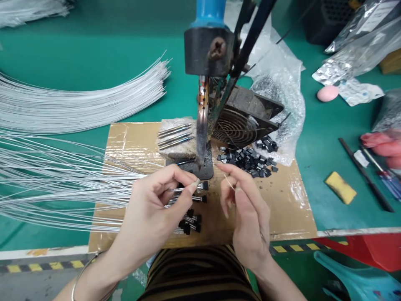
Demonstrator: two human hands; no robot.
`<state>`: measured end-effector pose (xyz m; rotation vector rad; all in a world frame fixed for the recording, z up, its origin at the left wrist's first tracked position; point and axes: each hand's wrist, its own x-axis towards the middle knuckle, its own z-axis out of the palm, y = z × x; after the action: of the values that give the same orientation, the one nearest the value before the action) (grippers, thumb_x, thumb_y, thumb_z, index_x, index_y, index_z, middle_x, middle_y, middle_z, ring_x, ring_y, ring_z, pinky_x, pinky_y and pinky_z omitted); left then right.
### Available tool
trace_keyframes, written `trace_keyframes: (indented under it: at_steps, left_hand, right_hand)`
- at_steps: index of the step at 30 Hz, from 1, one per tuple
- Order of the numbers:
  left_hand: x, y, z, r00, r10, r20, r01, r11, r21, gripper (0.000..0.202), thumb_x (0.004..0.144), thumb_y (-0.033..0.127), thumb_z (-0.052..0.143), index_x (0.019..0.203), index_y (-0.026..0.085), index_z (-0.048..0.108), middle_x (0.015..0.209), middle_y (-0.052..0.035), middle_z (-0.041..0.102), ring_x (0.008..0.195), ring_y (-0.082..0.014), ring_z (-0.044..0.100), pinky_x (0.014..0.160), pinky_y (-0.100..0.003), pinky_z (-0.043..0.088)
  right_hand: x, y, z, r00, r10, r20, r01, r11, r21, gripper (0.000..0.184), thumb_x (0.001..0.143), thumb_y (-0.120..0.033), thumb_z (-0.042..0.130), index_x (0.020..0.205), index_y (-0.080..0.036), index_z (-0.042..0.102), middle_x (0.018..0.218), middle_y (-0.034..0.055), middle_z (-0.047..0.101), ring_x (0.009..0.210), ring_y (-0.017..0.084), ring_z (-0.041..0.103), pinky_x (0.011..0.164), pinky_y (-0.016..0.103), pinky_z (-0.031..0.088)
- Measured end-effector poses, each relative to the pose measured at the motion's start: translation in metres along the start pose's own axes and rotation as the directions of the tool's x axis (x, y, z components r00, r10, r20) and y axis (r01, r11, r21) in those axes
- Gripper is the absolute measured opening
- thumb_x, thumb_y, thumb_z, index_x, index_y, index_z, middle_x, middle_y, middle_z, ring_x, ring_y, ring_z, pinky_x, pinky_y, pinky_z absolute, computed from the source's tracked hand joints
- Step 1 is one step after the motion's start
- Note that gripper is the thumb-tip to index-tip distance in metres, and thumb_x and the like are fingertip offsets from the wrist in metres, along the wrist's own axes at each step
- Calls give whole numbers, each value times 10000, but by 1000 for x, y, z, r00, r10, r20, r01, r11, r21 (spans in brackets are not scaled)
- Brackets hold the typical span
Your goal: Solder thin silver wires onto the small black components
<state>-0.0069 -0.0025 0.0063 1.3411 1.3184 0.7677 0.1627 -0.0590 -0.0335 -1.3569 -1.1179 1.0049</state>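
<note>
My left hand (158, 209) is closed in a pinch just below the soldering iron tip (200, 161), gripping a thin white cable (175, 190). The cable's end is mostly covered by the fingertips. Beside that pinch lie black connectors (203, 198) on cable ends, with more of them under the hand. To the right of the iron, my right hand (250, 213) is closed on a fine strand of solder wire (229, 182). Its free end points up and left, apart from the iron tip. The iron is held upright by a blue-and-black holder (208, 46).
A pile of small black connectors (250, 161) sits on the cardboard (288, 200), by a fan (241, 121). Spare tips lie on a pale block (177, 140). White cable bundles (94, 104) spread leftward. A yellow sponge (340, 187) and tools (366, 175) are at right.
</note>
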Motion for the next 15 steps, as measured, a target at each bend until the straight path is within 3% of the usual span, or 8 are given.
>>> trace_keyframes:
  at_steps: [3,6,9,12,15]
  left_hand:
    - [2,1,1,1000,3,-24,-2,1000,31,87,885,169,731,801,194,731,849,-18,785,591,-98,586,518,-209,435]
    - [4,3,2,999,14,-41,-13,999,37,92,883,177,732,792,194,728,884,-27,799,625,-108,613,547,-218,455]
    - [5,4,2,998,25,-51,-22,999,42,103,876,166,730,778,195,720,875,-23,797,665,-117,637,584,-221,479]
    - [7,4,1,998,21,-54,-19,998,53,104,878,169,730,780,198,715,881,-25,801,679,-126,655,581,-229,475]
    - [9,4,1,998,24,-51,-21,998,61,96,886,181,734,793,202,721,886,-25,802,666,-129,657,550,-238,450]
  right_hand:
    - [-1,-2,0,1000,-9,-18,8,1000,-14,337,1109,-238,381,1396,-298,548,732,-45,572,614,153,511,617,311,448]
    - [0,-3,-1,999,12,-31,-13,1000,-19,150,1085,-202,423,1045,-274,548,704,-64,477,560,127,406,525,284,342]
    - [2,-4,-3,1000,5,-5,-5,999,-43,269,1080,-185,424,818,-246,427,715,-52,395,600,131,360,530,294,292]
    - [6,-7,-5,999,-42,18,43,997,-60,270,1075,-177,450,812,-238,456,778,-32,460,668,137,442,602,295,382]
    - [10,-10,-4,996,-79,34,81,995,-53,188,1050,-162,532,877,-231,554,1020,38,654,945,186,651,846,345,542]
